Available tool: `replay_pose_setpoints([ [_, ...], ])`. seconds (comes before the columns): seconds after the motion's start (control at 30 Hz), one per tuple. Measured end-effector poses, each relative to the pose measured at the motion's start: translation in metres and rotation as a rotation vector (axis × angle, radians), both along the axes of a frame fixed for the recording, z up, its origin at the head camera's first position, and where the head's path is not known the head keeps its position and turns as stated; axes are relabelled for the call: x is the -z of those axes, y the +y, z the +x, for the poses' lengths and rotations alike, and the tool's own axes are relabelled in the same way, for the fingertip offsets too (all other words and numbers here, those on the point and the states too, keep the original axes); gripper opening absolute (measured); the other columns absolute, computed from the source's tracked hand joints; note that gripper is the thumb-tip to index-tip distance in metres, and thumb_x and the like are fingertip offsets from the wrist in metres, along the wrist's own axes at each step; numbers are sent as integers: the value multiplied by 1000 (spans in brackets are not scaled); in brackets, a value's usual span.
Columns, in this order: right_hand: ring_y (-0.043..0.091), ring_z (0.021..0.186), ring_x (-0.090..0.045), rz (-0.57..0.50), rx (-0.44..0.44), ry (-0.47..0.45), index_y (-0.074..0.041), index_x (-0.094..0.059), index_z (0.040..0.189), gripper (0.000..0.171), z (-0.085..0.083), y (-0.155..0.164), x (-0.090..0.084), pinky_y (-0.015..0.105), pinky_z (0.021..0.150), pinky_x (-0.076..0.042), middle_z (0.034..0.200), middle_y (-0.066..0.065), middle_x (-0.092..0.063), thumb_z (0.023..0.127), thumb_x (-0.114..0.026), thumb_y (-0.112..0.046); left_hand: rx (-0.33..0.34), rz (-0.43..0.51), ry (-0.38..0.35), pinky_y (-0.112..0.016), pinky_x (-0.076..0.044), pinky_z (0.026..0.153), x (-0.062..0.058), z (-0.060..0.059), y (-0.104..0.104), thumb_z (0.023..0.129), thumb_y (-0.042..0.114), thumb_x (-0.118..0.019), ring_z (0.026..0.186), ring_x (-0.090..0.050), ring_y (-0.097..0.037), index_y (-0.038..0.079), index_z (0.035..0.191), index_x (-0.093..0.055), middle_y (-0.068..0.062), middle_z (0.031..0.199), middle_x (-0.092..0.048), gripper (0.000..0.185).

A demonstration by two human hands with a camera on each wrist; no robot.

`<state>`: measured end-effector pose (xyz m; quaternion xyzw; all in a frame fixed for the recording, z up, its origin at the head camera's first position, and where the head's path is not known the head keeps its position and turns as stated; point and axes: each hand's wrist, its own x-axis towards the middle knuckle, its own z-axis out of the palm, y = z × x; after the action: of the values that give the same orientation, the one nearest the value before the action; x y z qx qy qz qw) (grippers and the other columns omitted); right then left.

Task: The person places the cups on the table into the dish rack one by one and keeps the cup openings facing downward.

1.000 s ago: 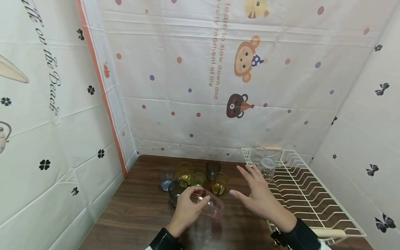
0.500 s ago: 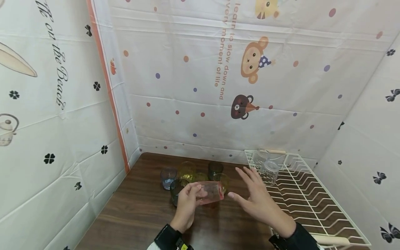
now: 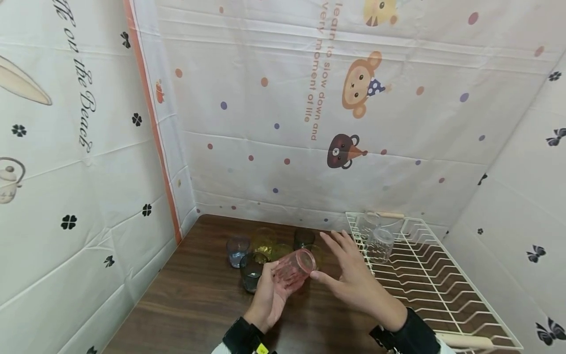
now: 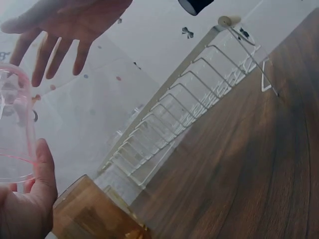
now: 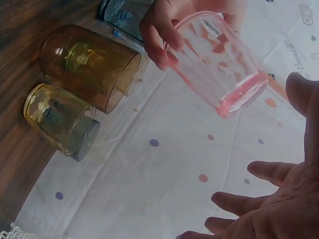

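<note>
In the head view, my left hand grips a pink, see-through drinking glass over the table, its thumb and fingers round the lower left part. The glass lies tilted, its thick base turned up toward the right hand, as the right wrist view shows of the same pink base. My right hand is held with spread fingers just right of the glass, thumb tip close beside its base. Behind and left of the held glass stand a dark glass, a blue one and a yellow one.
A white wire dish rack with wooden handles takes up the right side, two clear glasses at its far left corner. An amber glass stands on the brown table. Printed cloth hangs behind.
The left hand has raised the pink glass and turned it, base now pointing up toward the right. The right hand has shifted left toward it, fingers still spread.
</note>
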<state>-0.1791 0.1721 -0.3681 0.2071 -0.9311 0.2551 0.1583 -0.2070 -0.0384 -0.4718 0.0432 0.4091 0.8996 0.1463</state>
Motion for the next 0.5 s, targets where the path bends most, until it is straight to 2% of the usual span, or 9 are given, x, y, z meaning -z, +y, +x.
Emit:
replay_pose_setpoints([
  [0.23,55,160,-25,-1,-12,38,-23,-43,164,89,-2,-3,3,83,117,-29,167,25,-41,88,-87,-42,-24,43,-9,-30,-59,102,-3,1,3,113,39,-32,121,-71,-14,4,156,-43,-5,134,-71,57],
  [0.5,54,160,-26,-6,-37,37,-22,-43,164,90,-2,-5,4,82,117,-32,169,25,-40,88,-87,-42,-19,52,-31,-30,-59,103,-5,2,6,113,39,-32,120,-71,-14,4,156,-43,-5,132,-71,57],
])
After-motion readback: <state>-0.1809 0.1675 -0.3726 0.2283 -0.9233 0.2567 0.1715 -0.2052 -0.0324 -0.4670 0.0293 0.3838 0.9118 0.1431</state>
